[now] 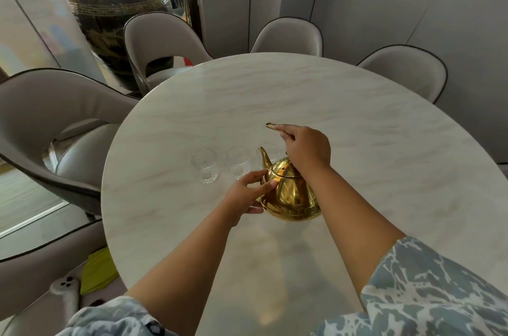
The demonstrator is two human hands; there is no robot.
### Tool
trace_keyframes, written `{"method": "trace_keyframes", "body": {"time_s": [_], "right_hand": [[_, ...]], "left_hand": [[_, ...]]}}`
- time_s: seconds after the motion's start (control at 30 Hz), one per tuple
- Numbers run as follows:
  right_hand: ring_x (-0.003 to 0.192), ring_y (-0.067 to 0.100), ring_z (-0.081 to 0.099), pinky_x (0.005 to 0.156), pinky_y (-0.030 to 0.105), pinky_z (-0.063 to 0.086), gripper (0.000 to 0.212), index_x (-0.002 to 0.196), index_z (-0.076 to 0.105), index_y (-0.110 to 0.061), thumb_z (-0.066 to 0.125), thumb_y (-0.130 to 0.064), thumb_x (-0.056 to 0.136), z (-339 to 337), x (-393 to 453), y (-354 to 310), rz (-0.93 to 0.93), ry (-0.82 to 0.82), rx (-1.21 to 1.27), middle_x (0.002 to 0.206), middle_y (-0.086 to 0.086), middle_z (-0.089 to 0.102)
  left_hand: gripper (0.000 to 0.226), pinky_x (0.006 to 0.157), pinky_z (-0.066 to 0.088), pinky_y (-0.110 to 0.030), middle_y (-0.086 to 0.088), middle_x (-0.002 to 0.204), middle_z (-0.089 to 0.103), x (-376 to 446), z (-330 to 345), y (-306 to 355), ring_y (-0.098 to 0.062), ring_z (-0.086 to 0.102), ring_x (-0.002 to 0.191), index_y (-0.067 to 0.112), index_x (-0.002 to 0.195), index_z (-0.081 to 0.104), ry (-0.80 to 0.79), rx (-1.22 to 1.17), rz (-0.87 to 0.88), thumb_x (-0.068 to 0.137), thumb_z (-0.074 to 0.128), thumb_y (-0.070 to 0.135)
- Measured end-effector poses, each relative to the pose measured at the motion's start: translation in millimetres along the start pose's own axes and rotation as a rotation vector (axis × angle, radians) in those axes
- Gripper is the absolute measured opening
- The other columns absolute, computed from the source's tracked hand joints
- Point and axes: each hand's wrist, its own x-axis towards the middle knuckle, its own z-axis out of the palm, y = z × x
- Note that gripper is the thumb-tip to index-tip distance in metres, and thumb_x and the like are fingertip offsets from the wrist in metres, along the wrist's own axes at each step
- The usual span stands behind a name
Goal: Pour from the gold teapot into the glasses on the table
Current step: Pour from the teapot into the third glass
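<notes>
teapot: shiny gold metal teapot (288, 192) on the bench, near edge, spout toward three clear cut glasses (204, 166)
right grip: right hand (306, 150) closed on its thin wire handle (272, 125)
left grip: left hand (247, 192) spread open, steadying the body
handling: likely heavy, slick; glasses fragile
bench: round white marble top (302, 94), grey chairs (162, 41) around

Soft daylight came from the far left, and the scene was bright. The round white marble table (357, 105) carried pale glare; the shiny gold metal teapot (288, 192) cast a warm reflection nearer. Edges bowed with wide-angle distortion, slightly soft.
</notes>
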Motion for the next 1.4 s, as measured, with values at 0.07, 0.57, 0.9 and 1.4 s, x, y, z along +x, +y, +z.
{"method": "trace_keyframes", "body": {"time_s": [0.07,0.57,0.9,1.4], "right_hand": [[0.088,0.020,0.069,0.062,0.022,0.045,0.028,0.122,0.068,-0.028,0.053,-0.026,0.099,3.0,3.3,-7.6,-0.015,-0.024,-0.004,0.106,0.000,0.075],[0.092,0.026,0.068,0.069,0.029,0.050,0.028,0.116,0.071,-0.023,0.052,-0.019,0.097,19.1,44.3,-48.2,-0.059,-0.212,-0.140,0.108,0.006,0.074],[0.092,0.025,0.067,0.065,0.027,0.046,0.025,0.114,0.072,-0.024,0.054,-0.021,0.097,20.3,48.2,-47.9,-0.052,-0.238,-0.172,0.108,0.005,0.073],[0.097,0.026,0.066,0.070,0.029,0.048,0.026,0.115,0.072,-0.023,0.055,-0.018,0.096,21.7,49.4,-51.9,-0.075,-0.242,-0.198,0.110,0.005,0.073]], "left_hand": [[0.059,0.075,0.063,-0.037,0.002,0.131,0.060,-2.7,-6.5,-0.9,-0.024,0.072,0.081,0.030,0.133,0.059,0.009,-0.002,0.000,0.079,0.078,0.042],[0.060,0.080,0.062,-0.042,0.000,0.134,0.061,-6.7,-28.2,2.2,-0.031,0.076,0.084,0.028,0.138,0.055,-0.001,-0.028,-0.036,0.084,0.069,0.051],[0.060,0.079,0.063,-0.041,0.001,0.129,0.061,-8.9,-26.5,4.3,-0.032,0.077,0.085,0.027,0.139,0.053,-0.016,-0.012,-0.046,0.086,0.066,0.050],[0.059,0.080,0.062,-0.041,-0.002,0.137,0.059,-14.5,-25.1,5.7,-0.033,0.076,0.087,0.026,0.140,0.053,-0.017,-0.031,-0.048,0.087,0.065,0.049]]}}
